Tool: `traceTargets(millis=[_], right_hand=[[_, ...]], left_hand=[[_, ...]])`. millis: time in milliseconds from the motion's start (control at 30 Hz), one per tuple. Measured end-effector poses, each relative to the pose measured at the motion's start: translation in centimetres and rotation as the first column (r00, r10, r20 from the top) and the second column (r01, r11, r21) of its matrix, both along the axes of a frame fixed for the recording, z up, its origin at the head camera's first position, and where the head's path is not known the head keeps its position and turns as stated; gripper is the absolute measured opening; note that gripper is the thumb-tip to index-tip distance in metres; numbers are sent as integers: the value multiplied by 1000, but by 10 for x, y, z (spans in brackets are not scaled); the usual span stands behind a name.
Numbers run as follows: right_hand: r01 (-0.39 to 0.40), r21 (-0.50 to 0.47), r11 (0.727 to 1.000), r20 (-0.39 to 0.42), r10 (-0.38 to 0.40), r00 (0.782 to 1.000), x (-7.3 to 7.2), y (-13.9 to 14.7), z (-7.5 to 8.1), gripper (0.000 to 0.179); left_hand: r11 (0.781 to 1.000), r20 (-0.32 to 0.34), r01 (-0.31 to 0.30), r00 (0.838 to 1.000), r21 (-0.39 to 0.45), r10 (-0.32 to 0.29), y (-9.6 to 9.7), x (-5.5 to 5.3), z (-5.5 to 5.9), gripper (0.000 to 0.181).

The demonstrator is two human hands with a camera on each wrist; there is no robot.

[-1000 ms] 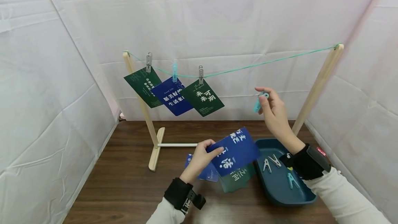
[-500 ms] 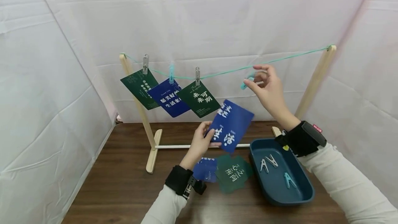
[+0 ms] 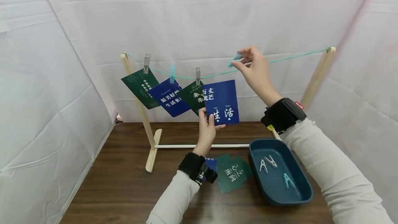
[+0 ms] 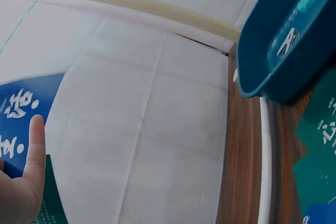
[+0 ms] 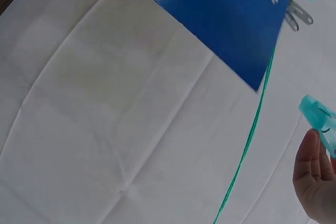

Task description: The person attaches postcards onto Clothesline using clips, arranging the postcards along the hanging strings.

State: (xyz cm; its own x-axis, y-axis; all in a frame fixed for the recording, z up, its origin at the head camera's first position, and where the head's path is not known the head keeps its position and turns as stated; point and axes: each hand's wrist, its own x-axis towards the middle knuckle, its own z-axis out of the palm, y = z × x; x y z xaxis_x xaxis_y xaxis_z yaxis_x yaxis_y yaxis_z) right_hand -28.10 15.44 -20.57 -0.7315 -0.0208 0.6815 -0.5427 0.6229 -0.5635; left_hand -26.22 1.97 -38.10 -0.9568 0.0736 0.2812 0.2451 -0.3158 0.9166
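My left hand point(image 3: 207, 129) pinches a blue card point(image 3: 222, 96) with white characters by its lower left corner. The card stands nearly upright just under the green string point(image 3: 219, 74) and overlaps a hanging green card point(image 3: 191, 96). Above the string, my right hand point(image 3: 255, 70) pinches a light blue clothespin point(image 3: 234, 59) between thumb and fingers. In the right wrist view the clothespin point(image 5: 317, 116) is apart from the string and the blue card point(image 5: 220, 19). A grey clothespin point(image 3: 198, 75) fixes the green card to the string, left of the blue card.
Farther left hang another blue card point(image 3: 169, 98) and a green card point(image 3: 141, 87), each clipped. Wooden posts point(image 3: 317, 75) hold the string. A dark blue tray point(image 3: 298, 196) with several clothespins stands at right, beside green cards point(image 3: 233, 175) on the wooden table point(image 3: 118, 182).
The left hand has raised the blue card from over the table to the string and turned it upright. The right hand has moved up and left with its clothespin.
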Motion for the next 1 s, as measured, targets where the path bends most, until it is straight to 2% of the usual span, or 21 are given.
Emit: traceTargets(millis=[133,367,667,800,1000], right_hand=[[-9,60,998,8,8,1000,-9,-6,5,30],[-83,173,982,1,84,997,-24,-9,14,16],[-72,272,960,53,59,997,-37,-4,27,11],[-61,298,953,92,35,995,-41,-1,25,11],[-76,306,949,168,25,986,-42,6,16,11]], left_hand=[[998,47,-18,999,57,15,5,-4,1,22],[995,53,-43,998,89,39,16,-9,6,25],[988,104,-23,995,154,7,26,-15,12,25],[987,113,-30,993,156,12,28,-16,13,25],[984,124,-18,992,179,-5,35,-15,9,25]])
